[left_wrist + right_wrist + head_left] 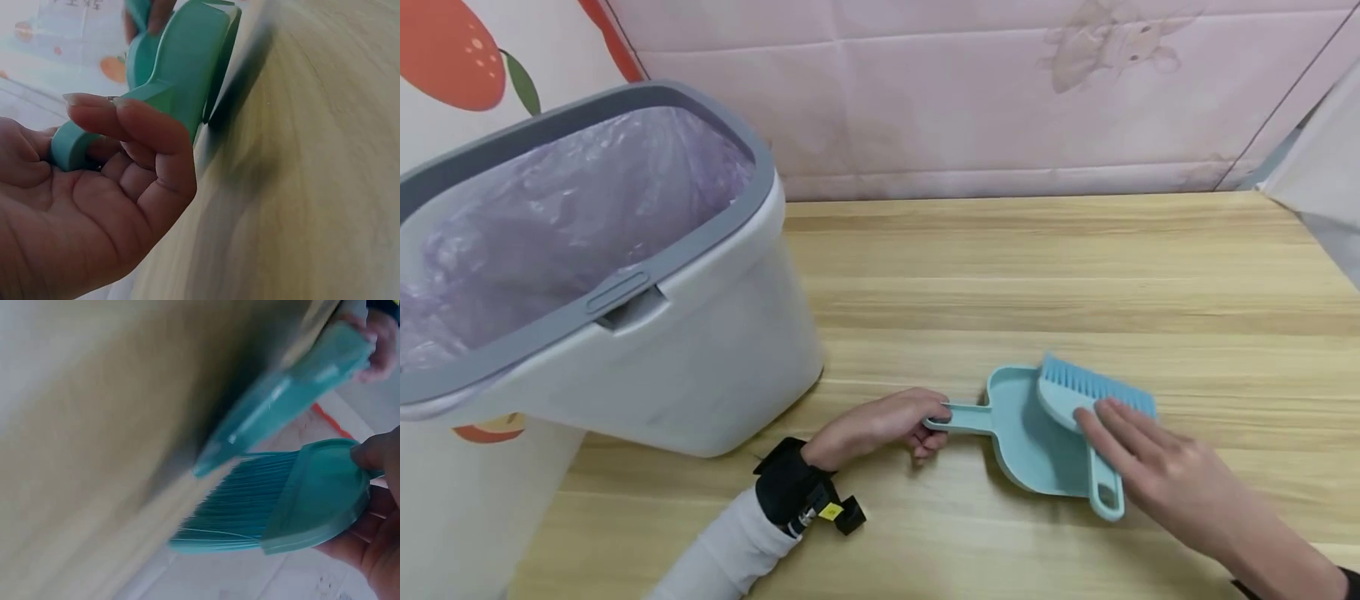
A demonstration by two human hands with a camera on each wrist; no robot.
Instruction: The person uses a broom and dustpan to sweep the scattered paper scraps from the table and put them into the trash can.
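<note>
Head view: at the far left, a white waste bin with a grey rim and a pale purple liner was seen tilted against the wooden table. Just right of the bin's base, the left hand, worn with a black wrist strap and a white sleeve, was found at the table's near edge. Its fingers were curled round the handle of the teal dustpan, which was laid flat on the table with its handle pointed left; in the left wrist view, that handle was shown held between the curled fingers and the palm. Farther right, the teal brush was laid across the pan, bristles turned away from the person and handle directed toward the near edge. The right hand was placed on the brush body, fingers extended over its back, while the thumb was seen in the right wrist view pressed against the brush's edge. Pink padded wall panels were seen behind the table.
</note>
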